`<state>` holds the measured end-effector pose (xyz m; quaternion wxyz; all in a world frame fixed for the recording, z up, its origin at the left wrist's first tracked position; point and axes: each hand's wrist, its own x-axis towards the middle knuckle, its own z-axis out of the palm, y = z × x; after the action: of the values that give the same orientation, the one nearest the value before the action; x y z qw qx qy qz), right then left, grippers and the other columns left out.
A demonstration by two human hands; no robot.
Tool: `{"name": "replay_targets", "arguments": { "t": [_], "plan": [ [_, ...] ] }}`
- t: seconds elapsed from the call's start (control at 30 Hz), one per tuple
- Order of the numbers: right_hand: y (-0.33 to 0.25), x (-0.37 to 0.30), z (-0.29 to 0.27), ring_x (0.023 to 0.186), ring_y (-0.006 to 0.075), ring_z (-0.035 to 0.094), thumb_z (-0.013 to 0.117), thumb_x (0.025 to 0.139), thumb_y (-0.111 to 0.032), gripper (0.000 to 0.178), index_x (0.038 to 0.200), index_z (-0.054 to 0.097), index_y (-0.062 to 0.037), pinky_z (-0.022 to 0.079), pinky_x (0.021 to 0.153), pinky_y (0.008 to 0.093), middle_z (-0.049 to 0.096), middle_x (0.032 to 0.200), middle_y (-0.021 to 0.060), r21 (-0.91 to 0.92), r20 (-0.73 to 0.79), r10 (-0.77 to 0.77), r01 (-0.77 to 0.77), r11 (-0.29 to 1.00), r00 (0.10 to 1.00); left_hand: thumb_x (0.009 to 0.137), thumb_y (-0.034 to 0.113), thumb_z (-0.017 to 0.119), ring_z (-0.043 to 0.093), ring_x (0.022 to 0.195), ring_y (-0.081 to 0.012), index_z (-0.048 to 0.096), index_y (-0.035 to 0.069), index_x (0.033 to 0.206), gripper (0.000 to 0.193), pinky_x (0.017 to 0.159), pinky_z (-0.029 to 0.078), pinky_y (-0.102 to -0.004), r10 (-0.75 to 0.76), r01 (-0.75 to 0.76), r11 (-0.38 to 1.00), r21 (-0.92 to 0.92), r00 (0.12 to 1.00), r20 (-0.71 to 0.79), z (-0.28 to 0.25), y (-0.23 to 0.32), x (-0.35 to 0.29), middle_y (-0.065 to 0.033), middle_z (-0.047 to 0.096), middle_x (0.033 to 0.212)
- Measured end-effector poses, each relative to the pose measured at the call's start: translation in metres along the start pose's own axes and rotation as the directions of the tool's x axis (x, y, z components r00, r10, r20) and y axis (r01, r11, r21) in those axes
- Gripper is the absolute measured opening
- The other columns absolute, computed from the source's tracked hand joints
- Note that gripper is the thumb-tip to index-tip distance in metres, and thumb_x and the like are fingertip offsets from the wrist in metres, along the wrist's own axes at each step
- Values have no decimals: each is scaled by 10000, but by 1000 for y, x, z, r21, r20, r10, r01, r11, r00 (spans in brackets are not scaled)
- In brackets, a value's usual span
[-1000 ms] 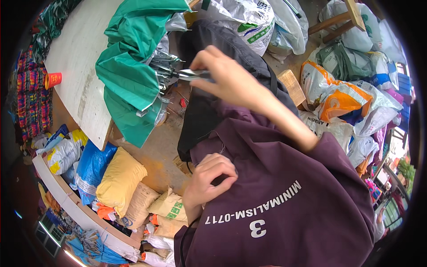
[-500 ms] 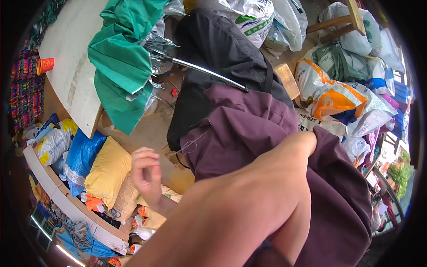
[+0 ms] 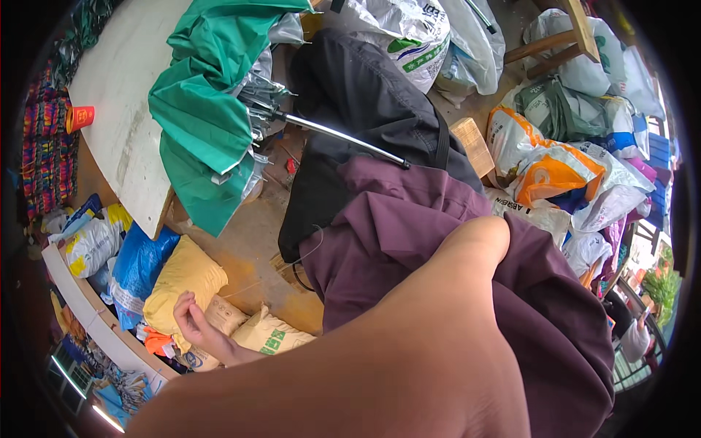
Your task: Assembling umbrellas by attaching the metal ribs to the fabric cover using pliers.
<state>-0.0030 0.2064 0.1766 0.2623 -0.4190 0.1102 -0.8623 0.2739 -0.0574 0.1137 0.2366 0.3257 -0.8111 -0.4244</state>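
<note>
Plum-coloured cloth (image 3: 409, 212) lies in folds in front of me, over black fabric (image 3: 365, 95). My left hand (image 3: 193, 321) is off to the left, fingers closed in a pinch. A thin pale thread (image 3: 303, 257) runs from near those fingers to the left edge of the plum cloth; whether a needle is there is too small to tell. My right forearm (image 3: 438, 306) reaches large across the view, its far end against the plum cloth; that hand is hidden. A green folded umbrella (image 3: 201, 120) lies beyond, its metal shaft (image 3: 336, 135) ending on the plum cloth.
A pale board (image 3: 120, 109) stands at the left with a red cup (image 3: 80, 118) by its edge. Yellow sacks (image 3: 186, 281) and a blue bag (image 3: 139, 266) lie near my left hand. A wooden block (image 3: 471, 146) and bulging plastic bags (image 3: 555, 171) sit to the right.
My left hand has moved left and down, away from the plum cloth. The thread, looped loosely near the cloth before, now stretches out toward that hand. The view has shifted slightly.
</note>
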Motion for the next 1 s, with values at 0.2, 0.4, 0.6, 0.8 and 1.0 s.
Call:
{"name": "replay_targets", "arguments": {
  "t": [0.2,0.4,0.6,0.8,1.0],
  "plan": [
    [-13,0,-6,787,151,613,609,903,-77,130,971,613,34,469,662,269,657,882,86,-91,-10,3,-4,996,1000,997,180,543,551,1080,-203,597,-24,1097,234,987,418,-342,-102,219,944,249,907,-409,-65,-32,-3,-120,612,1107],
    [-34,-5,-13,768,153,608,616,896,-78,127,962,616,30,462,648,267,656,873,86,-175,-15,51,-53,983,999,988,186,569,570,1078,-218,570,-38,1186,299,968,446,-341,-165,390,857,338,828,-536,-94,-65,-4,-139,609,1172],
    [-51,-13,-11,749,155,603,623,889,-80,125,953,619,27,454,634,264,655,864,85,-238,-63,103,-115,964,993,967,129,586,564,1135,-247,527,-47,1238,328,998,441,-357,38,141,890,434,925,-377,-95,-104,18,-160,600,1211],
    [-61,-17,-17,730,156,599,630,881,-82,122,944,623,23,447,620,262,654,855,84,-269,-82,137,-155,951,987,964,131,587,560,1145,-256,525,-50,1237,333,999,441,-361,50,84,936,342,930,-365,-41,-58,28,-170,593,1230],
    [-68,-14,-34,711,158,594,637,874,-84,120,935,626,19,440,606,260,653,846,84,-321,-44,166,-171,931,985,958,120,580,555,1149,-253,539,-50,1217,313,1016,417,-377,172,-44,922,385,937,-305,6,-3,41,-169,593,1227]
  ]
}}
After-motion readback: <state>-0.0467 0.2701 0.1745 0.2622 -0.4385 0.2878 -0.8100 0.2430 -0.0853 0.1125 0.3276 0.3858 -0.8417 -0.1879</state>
